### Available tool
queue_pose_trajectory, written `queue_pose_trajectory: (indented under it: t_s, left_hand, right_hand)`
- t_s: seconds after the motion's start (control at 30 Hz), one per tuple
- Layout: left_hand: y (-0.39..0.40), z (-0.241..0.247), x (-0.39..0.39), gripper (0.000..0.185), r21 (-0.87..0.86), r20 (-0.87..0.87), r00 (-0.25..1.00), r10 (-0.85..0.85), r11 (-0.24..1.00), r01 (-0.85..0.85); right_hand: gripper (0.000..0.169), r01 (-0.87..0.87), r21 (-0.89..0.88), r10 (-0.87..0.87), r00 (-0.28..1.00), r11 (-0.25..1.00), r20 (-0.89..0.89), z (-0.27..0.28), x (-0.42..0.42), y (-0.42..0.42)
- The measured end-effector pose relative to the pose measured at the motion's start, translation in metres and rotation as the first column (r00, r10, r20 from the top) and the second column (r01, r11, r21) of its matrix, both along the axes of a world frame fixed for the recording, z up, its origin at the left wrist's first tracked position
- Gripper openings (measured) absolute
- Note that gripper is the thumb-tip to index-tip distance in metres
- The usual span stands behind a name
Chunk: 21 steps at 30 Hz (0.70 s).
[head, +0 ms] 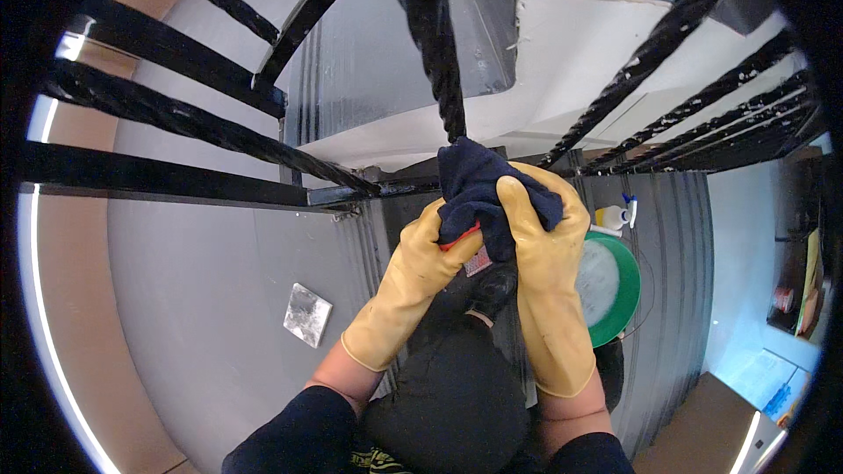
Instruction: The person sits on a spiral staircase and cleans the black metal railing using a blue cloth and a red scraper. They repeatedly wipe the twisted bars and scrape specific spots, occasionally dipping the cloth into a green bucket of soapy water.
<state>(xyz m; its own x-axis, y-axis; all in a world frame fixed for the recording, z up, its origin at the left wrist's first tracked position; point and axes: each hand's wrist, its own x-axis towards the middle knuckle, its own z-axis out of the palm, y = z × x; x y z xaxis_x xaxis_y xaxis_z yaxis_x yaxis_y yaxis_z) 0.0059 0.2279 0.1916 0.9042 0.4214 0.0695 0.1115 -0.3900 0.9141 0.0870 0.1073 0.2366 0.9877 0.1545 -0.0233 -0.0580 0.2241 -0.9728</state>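
Observation:
Both hands wear long yellowish rubber gloves and hold one bunched dark blue cloth (481, 194) at the middle of the view. My left hand (435, 243) grips its lower left part, where a red edge shows between the fingers. On the right side my right hand (546, 210) clasps the cloth, thumb on top. The cloth lies at the lower end of a twisted black metal baluster (438, 59), by the bottom rail (342, 194) of the railing. Whether it wraps the bar is hidden.
A green basin (629, 289) of cloudy, sudsy liquid stands right of my right forearm. Beside it lies a spray bottle (612, 216) with a blue and white head. A whitish square piece (307, 315) lies on the grey surface at left. More twisted balusters (632, 66) rise on both sides.

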Motion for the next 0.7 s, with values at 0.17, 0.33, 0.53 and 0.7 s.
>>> queue_pose_trajectory:
  t_s: [0.17, 0.33, 0.53, 0.7]
  left_hand:
    - [-0.003, 0.0, -0.005, 0.043, 0.021, -0.047, 0.999, 0.012, 1.0, -0.011]
    - [-0.005, 0.006, -0.003, 0.043, 0.002, -0.087, 0.996, 0.016, 1.0, -0.015]
    - [-0.008, 0.008, 0.001, 0.045, -0.003, -0.129, 0.991, 0.047, 0.999, -0.048]
    - [-0.013, -0.016, -0.008, 0.038, -0.075, -0.083, 0.995, 0.058, 0.995, -0.065]
  right_hand:
    - [0.021, 0.029, -0.02, -0.029, 1.0, 0.999, 0.011, -0.009, -0.002, -0.002]
    - [0.02, 0.028, -0.025, -0.029, 0.999, 0.999, -0.034, -0.01, 0.001, 0.0]
    - [0.023, 0.068, -0.153, -0.054, 0.994, 0.986, 0.095, 0.001, 0.007, -0.003]
    - [0.018, -0.032, -0.206, 0.035, 0.999, 0.978, 0.008, 0.005, 0.001, -0.006]
